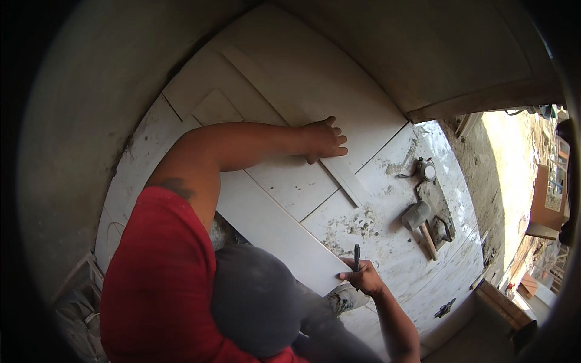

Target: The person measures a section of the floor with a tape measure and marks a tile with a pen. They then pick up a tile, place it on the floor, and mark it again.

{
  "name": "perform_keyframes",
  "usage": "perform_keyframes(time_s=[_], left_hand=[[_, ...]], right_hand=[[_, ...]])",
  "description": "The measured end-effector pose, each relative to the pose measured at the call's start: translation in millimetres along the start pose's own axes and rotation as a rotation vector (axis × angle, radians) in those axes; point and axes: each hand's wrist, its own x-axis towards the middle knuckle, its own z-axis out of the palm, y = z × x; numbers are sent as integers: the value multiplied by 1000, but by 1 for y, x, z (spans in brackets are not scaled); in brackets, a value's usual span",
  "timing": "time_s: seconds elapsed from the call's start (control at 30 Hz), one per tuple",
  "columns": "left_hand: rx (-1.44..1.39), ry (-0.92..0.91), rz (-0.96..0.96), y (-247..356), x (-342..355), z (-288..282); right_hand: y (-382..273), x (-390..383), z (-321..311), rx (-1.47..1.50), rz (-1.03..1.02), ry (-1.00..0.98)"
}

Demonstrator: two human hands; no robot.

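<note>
My left hand (324, 141) is spread, palm down, on a long narrow pale strip (342, 181) lying across the floor tiles (284, 187). My right hand (363, 279) holds a black marker (357, 257) upright and touches the end edge of a long white tile piece (278, 236), which lies diagonally over my lap. To the right on the floor are a grey-headed mallet (416, 215) with a wooden handle, a dirty trowel (445, 227), and a metal tool with a round body (426, 170).
A wall (66, 151) rises at left. A pale doorframe edge (472, 109) is top right, with sunlit ground (508, 157) outside. A small dark tool (445, 308) lies at lower right, beside a wooden edge (502, 302). Grit is scattered across the tiles.
</note>
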Motion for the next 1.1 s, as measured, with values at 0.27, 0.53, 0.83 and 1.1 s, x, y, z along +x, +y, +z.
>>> perform_keyframes(time_s=[0.27, 0.53, 0.83, 1.1], left_hand=[[-299, 700, -966, -2, -160, 76], [-661, 326, -1640, 34, -308, 139], [-660, 490, -1697, -16, -307, 150], [-832, 549, -1552, -57, -304, 127]], right_hand=[[2, -4, 7, 41, 86, 91], [38, -12, 21, 289, 167, 174], [75, -13, 59, 361, 42, 528], [59, -3, 57, 327, -74, 720]])
